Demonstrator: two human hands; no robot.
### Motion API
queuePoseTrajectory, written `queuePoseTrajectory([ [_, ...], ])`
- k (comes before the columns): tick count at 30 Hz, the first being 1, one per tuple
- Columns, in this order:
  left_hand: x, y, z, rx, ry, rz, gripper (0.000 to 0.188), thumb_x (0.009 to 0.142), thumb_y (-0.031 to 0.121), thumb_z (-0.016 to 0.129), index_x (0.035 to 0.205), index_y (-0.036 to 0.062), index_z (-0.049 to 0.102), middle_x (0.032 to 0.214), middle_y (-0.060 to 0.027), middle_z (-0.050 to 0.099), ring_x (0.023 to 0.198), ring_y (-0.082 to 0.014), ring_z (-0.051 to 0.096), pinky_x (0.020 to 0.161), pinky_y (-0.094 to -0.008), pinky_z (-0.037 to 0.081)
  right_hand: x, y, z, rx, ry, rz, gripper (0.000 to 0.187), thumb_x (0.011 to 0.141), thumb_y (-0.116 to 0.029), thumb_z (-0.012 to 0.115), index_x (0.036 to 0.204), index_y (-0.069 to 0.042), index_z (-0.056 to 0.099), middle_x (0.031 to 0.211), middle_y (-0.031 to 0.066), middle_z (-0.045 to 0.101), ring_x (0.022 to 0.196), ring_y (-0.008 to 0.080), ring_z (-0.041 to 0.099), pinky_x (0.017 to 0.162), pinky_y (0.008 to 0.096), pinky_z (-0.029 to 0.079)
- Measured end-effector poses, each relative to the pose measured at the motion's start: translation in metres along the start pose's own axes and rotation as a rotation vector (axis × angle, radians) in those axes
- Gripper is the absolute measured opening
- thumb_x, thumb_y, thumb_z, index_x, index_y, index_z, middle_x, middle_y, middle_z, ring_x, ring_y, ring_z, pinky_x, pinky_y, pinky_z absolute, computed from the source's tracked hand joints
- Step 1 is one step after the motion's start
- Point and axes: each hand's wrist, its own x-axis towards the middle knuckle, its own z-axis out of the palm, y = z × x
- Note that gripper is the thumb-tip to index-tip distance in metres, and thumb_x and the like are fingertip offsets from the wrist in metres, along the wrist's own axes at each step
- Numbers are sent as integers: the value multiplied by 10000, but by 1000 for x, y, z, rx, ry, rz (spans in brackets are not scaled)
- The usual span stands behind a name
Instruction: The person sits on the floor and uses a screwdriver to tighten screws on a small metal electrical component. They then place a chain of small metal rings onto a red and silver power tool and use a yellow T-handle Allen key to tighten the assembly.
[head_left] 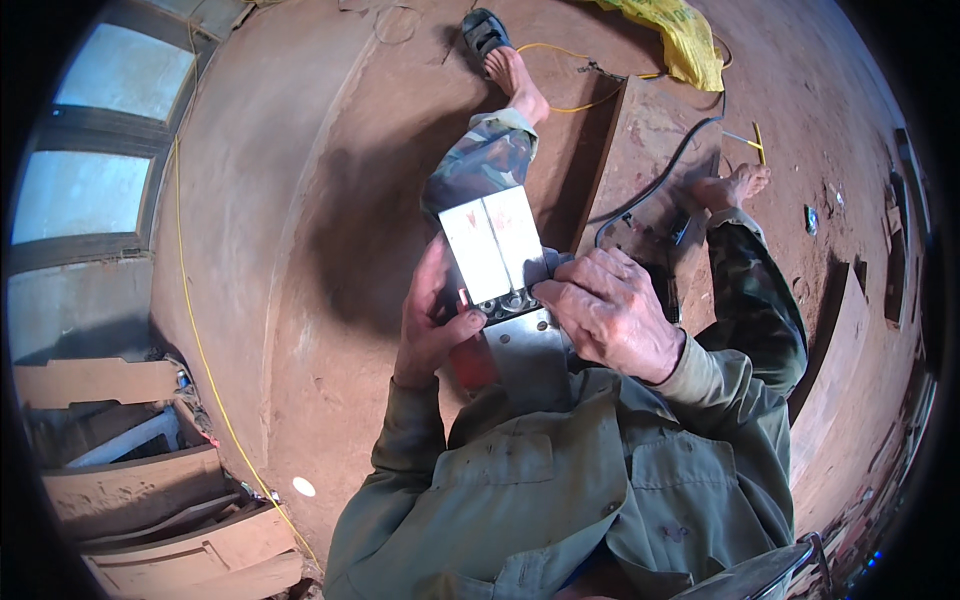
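Note:
An electric hand planer (492,247) with a red body rests in front of my chest, its shiny metal sole facing up. Between the two sole plates sits the dark cutter drum (515,300) with its bolts. My left hand (430,318) is wrapped round the planer's left side, the thumb lying by the drum. Closed in a pinch, my right hand (618,308) touches the right end of the drum. Whatever its fingertips hold, if anything, is hidden.
A wooden board (650,125) lies ahead on the reddish floor, a black cable (665,172) across it. Beyond it is a yellow bag (685,45). Wooden panels (140,480) are stacked at left, near a yellow cord (193,330). My outstretched legs flank the board.

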Motion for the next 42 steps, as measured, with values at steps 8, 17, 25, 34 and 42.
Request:
queuePoseTrajectory([
  [8, 5, 2, 2, 18, -17, 26, 1079, 830, 195, 787, 1708, -70, 218, 1689, -208, 418, 1568, -300, 417, 1282, -428, 335, 1, 3, 9, 58, 106, 1, 221, 836, -194, 867, 917, -66, 706, 882, 79, 653, 801, 287, 660, 736, 408, 513],
  [17, 3, 6, 8, -4, 27, -3, 1104, 802, 203, 780, 1710, -68, 214, 1661, -194, 455, 1543, -290, 453, 1270, -426, 356, 1, 3, 7, -2, 89, -18, 300, 824, -257, 889, 972, -54, 724, 903, 93, 656, 814, 283, 673, 725, 411, 509],
  [25, 2, 9, 12, -1, 51, -12, 1114, 794, 213, 791, 1712, -61, 223, 1650, -180, 471, 1525, -283, 473, 1262, -426, 369, -1, 3, 4, 15, 70, 16, 286, 800, -167, 867, 1023, -54, 727, 907, 80, 652, 812, 271, 679, 722, 412, 517],
  [34, 5, 9, 25, -13, 105, -16, 1119, 751, 309, 839, 1667, -54, 308, 1541, -151, 550, 1408, -256, 560, 1187, -391, 433, -9, 9, 3, 123, 176, 73, 269, 874, -292, 852, 970, -89, 705, 838, 81, 635, 752, 298, 662, 695, 422, 510],
  [42, 7, 3, 16, 86, 101, -1, 1220, 745, 386, 863, 1700, -39, 235, 1656, -245, 436, 1494, -370, 513, 1258, -506, 432, -102, 198, 14, -76, 356, 1130, 197, 940, -217, 732, 996, -39, 794, 959, 237, 784, 919, 423, 772, 814, 498, 603],
])
